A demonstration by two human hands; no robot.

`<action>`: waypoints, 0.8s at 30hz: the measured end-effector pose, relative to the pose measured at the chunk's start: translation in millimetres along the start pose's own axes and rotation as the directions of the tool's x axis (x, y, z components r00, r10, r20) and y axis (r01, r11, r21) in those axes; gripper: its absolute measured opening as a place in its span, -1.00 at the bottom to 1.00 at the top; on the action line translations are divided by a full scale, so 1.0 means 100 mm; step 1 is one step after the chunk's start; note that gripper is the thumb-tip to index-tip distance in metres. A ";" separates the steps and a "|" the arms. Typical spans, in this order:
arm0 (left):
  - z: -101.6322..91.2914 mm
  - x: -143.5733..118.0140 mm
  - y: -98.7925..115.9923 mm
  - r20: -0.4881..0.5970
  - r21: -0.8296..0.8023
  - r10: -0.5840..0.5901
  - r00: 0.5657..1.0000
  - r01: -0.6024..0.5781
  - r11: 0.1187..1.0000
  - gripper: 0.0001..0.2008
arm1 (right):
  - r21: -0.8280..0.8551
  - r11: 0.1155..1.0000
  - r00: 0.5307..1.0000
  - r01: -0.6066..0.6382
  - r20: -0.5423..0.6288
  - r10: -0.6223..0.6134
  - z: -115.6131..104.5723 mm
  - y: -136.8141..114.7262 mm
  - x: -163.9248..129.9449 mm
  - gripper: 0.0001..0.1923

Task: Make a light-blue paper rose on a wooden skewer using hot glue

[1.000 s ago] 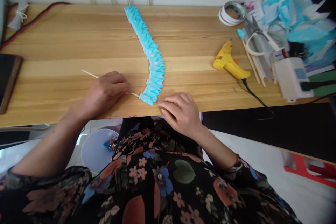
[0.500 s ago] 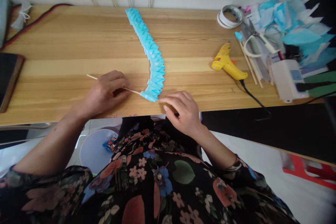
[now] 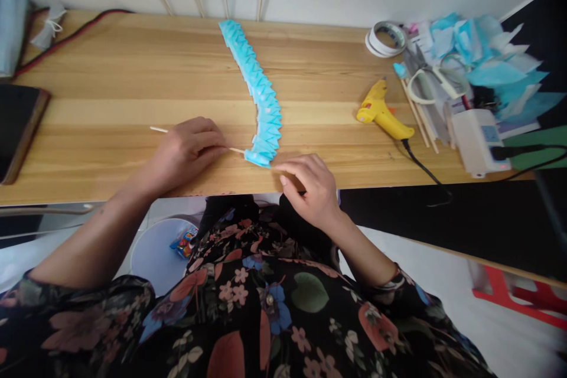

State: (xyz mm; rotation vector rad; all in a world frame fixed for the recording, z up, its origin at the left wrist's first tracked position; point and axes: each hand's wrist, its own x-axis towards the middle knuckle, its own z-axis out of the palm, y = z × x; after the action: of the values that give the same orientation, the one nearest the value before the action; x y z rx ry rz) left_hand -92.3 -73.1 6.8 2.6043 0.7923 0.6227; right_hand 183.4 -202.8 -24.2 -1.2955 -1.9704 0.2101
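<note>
A long curved band of folded light-blue sheet pieces (image 3: 261,91), with zigzag points along its right side, lies on the wooden table. At its near end one folded blue piece (image 3: 257,158) sits on the tip of a thin wooden stick (image 3: 158,129). My left hand (image 3: 190,144) is closed around that stick, hiding its middle part. To the right of the near end, my right hand (image 3: 310,186) has its thumb and fingers apart and holds nothing. Its index fingertip is close to the folded piece; whether they touch I cannot tell.
On the right lie a yellow glue gun (image 3: 384,115), tape rolls (image 3: 372,46), scissors (image 3: 423,85), a white power strip (image 3: 472,142) and blue scraps (image 3: 505,74). A phone (image 3: 20,130) is at the left. A white bin (image 3: 155,254) stands below the table edge.
The whole view has shifted slightly. Both hands keep nearly the same pose, the left still on the stick and the right beside the band's near end.
</note>
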 end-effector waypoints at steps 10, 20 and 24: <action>0.02 0.03 0.01 -0.037 0.025 0.006 0.999 -0.005 1.000 -0.75 | 0.035 0.999 0.999 0.000 -0.047 0.002 0.00 -0.01 0.01 -0.79; 0.05 -0.07 -0.03 -0.093 -0.010 0.076 0.993 -0.078 0.997 -0.85 | 0.018 0.999 0.998 0.033 -0.062 -0.032 0.02 0.00 -0.01 -0.79; 0.08 -0.08 -0.05 -0.108 -0.019 0.096 0.989 -0.099 0.995 -0.88 | -0.060 0.998 0.999 0.012 -0.039 -0.015 0.04 -0.05 -0.01 -0.82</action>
State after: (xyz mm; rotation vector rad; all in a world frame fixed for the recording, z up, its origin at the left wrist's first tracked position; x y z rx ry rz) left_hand -96.8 -75.4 -4.3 2.6183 0.6874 0.8009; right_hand 177.3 -205.3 -25.0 -1.3142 -1.9651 0.1187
